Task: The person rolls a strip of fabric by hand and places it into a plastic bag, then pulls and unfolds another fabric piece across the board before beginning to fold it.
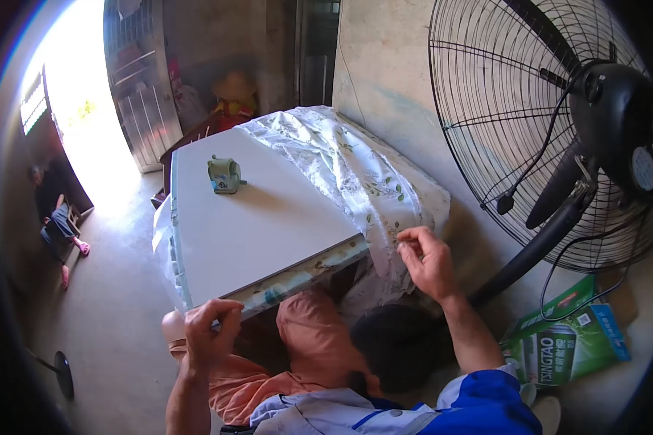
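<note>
Left grip (212,330): fingers curled in toward the thumb, right by the near left corner of the counter (283,210); cannot tell whether they pinch anything or touch the edge.
Right grip (428,264): raised by the near right corner, thumb and index finger drawn close at the tips, the rest folded; cannot tell whether something thin is between them.
Cloth (381,185): white with a green leaf print, rumpled over the counter's right side and hanging down behind the right grip.
Counter top: flat and white, a patterned strip along its near edge.
Green gadget (225,176): upright on the white top, toward the far left, well apart from both grips; a small handle sticks out on its right.
Trousers (319,337): orange, knees at the counter's near edge.
Sleeve (490,406): blue, on the right arm.
Fan (613,109): big, black, wire-caged, right of the counter on a slanting pole.
Box (559,351): green, marked TSINGTAO, on the floor below the fan.
Door (141,109): standing open beside a bright doorway, beyond the counter's far left.
Other person (51,206): seated at far left, dark top, pink shoes.
</note>
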{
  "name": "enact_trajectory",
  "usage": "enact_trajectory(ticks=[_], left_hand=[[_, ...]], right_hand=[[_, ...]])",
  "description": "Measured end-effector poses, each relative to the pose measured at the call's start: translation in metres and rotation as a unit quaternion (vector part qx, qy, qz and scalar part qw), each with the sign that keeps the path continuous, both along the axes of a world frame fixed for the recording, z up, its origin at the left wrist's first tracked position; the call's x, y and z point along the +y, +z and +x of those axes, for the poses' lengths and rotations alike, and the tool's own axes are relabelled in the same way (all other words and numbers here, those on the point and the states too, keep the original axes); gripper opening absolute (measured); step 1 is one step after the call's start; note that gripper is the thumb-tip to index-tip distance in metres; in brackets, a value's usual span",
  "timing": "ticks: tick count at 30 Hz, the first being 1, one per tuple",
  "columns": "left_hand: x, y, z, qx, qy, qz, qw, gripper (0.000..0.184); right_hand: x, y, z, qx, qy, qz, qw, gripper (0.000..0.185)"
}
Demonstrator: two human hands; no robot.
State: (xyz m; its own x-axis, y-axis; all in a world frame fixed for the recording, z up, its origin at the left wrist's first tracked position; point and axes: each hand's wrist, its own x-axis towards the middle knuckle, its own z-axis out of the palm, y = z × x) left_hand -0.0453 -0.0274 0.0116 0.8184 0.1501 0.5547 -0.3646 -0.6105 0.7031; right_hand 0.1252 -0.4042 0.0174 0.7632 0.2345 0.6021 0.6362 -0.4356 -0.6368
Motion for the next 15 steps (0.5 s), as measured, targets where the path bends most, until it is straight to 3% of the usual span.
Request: enact_trajectory(ticks=[6, 10, 15], left_hand=[[-0.015, -0.015, -0.014, -0.005, -0.043, 0.01, 0.999, 0.005], [-0.02, -0.015, -0.024, 0.013, -0.05, -0.005, 0.999, 0.007], [-0.025, -0.027, -0.028, 0.018, -0.054, 0.001, 0.998, 0.007]], right_hand=[[-0.005, 0.012, 0.047, -0.093, -0.103, -0.067, 0.988, 0.015], [0.022, 0.007, 0.045, -0.085, -0.034, -0.102, 0.991, 0.021], [0.052, -0.003, 0.037, -0.122, -0.06, -0.159, 0.978, 0.045]])
